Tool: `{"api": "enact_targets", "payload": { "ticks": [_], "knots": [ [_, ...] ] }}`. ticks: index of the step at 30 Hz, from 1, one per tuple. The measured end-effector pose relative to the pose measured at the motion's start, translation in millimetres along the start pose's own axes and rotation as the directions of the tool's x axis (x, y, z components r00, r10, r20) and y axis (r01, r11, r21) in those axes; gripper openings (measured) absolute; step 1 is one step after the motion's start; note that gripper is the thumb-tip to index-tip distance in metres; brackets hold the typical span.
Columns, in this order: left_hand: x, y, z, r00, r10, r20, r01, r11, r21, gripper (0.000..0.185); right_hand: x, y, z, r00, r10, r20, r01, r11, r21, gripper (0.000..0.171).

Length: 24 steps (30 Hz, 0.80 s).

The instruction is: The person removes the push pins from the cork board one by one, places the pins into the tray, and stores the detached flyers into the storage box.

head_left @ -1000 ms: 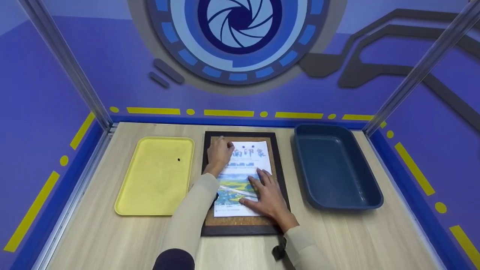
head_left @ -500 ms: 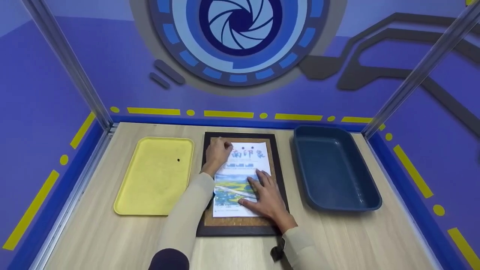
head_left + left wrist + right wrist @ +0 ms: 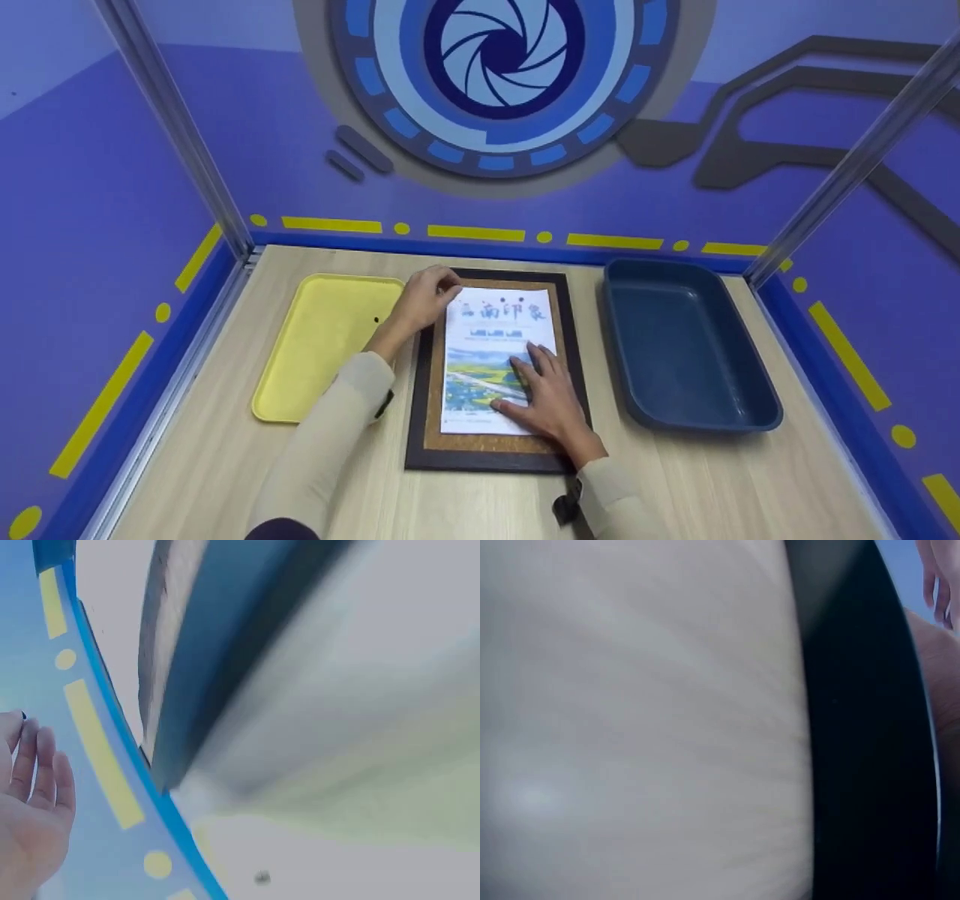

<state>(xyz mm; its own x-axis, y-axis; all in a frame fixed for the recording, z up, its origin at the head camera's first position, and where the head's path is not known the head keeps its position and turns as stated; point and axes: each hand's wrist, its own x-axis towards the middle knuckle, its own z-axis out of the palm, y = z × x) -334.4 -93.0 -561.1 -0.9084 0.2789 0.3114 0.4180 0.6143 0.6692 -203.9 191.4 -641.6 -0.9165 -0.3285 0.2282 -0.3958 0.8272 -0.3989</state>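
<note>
A printed paper poster lies on a cork board with a dark frame in the middle of the table. My right hand rests flat on the poster's lower right part, fingers straight. My left hand is at the board's top left corner, just off the poster's edge, with its fingers curled together. In the left wrist view a small dark tip shows at the fingertips, like a pin pinched there. The right wrist view is blurred and shows only the dark frame and table wood.
A yellow tray lies left of the board with one small black pin on it. A deep blue bin stands to the right. Purple walls and metal posts close in the table on three sides.
My left hand has slid left off the poster's top corner to the frame's edge. The right hand stays pressed on the poster. The head view has shifted slightly.
</note>
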Motion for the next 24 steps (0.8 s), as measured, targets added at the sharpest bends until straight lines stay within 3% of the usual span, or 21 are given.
{"api": "enact_targets", "payload": {
  "ticks": [7, 13, 18, 24],
  "knots": [
    [-27.1, -28.6, -40.5, 0.997, -0.067, -0.05, 0.065, 0.997, -0.048, 0.011, -2.2, 1.0, -0.2, 1.0, -0.003, 0.011, 0.003, 1.0, 0.014, 0.095],
    [-48.1, -59.0, -66.0, 0.979, -0.168, -0.118, 0.166, 0.986, -0.027, 0.013, -0.7, -0.2, -2.4, 1.0, 0.01, 0.026, -0.011, 1.0, 0.01, 0.095],
    [-63.8, -78.3, -72.9, 0.963, -0.233, -0.138, 0.237, 0.972, 0.013, 0.013, -2.1, -2.3, -3.1, 0.999, 0.02, 0.028, -0.021, 1.0, 0.015, 0.094],
    [-79.9, -94.8, -68.1, 0.952, -0.295, -0.081, 0.301, 0.95, 0.078, 0.014, -3.4, -1.9, -1.9, 0.999, 0.03, 0.026, -0.031, 0.999, 0.016, 0.095]
  ]
}}
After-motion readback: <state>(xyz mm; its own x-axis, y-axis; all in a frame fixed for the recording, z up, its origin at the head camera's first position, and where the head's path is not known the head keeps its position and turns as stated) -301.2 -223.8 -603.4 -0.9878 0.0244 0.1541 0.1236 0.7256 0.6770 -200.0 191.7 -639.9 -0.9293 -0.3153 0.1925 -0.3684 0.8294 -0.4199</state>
